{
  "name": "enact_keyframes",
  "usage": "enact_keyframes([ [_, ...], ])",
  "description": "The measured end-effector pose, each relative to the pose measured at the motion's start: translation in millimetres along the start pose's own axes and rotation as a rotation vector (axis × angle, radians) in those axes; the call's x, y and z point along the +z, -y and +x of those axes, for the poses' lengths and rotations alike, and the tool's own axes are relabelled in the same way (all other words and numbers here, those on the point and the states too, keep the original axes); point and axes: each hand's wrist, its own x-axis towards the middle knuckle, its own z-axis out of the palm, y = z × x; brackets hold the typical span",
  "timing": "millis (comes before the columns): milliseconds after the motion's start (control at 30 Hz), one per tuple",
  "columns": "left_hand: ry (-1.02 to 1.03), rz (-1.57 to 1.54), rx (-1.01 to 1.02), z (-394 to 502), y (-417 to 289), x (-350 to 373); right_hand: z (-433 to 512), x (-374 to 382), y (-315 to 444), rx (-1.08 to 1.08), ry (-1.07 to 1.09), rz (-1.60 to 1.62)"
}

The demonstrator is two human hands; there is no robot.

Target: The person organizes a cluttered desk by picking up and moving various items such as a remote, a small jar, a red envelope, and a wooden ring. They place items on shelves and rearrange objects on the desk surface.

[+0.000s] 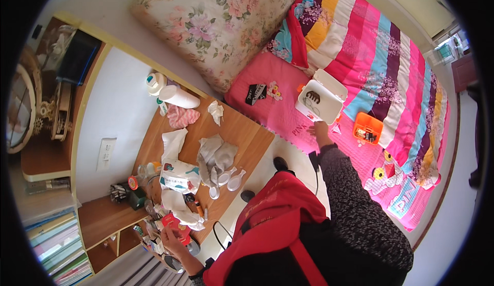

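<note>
My right hand is at the near side of a white plastic storage box on the bed; its fingers are near the box's lower edge, and whether they grip it I cannot tell. The box's lid stands open. Inside lie a brown claw hair clip and a pair of glasses. To the right of the box sits an orange tray with small items. My left hand is over the desk's lower end, beside red packets and small bottles. Its fingers are bent, and their hold is unclear.
The wooden desk bears a grey cloth, a wipes pack, white spoon-like items, crumpled tissue and a white bottle. A black cable hangs by the bed. A striped quilt covers much of the bed.
</note>
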Motion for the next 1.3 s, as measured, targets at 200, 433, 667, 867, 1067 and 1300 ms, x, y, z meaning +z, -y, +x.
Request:
enact_keyframes([
  [200, 0.006, 0.087, 0.033, 1.7, -4.4, -13.7, -64.6, -11.4, -38.0, 0.036, 0.093, 0.078],
  [433, -0.129, -0.276, -0.062, -4.3, 24.7, -63.4, -103.7, 32.2, -10.8, -0.029, 0.218, -0.283],
  [667, -0.181, -0.406, -0.128, -14.1, 41.0, -100.1, -164.6, 109.0, 50.2, -0.365, 0.407, -0.438],
  [867, -0.216, -0.463, 0.12, -25.8, -25.7, -134.0, -232.2, 168.7, 70.7, -0.626, 0.615, -0.481],
  [1067, 0.534, -0.838, 0.909, -45.0, -146.5, -205.0, -315.6, 211.3, 73.2, -0.74, 0.855, -0.574],
  [1300, 0.914, -1.131, 1.02, -69.7, -197.6, -219.4, -384.7, 254.2, 39.7, -0.582, 1.147, -0.649],
])
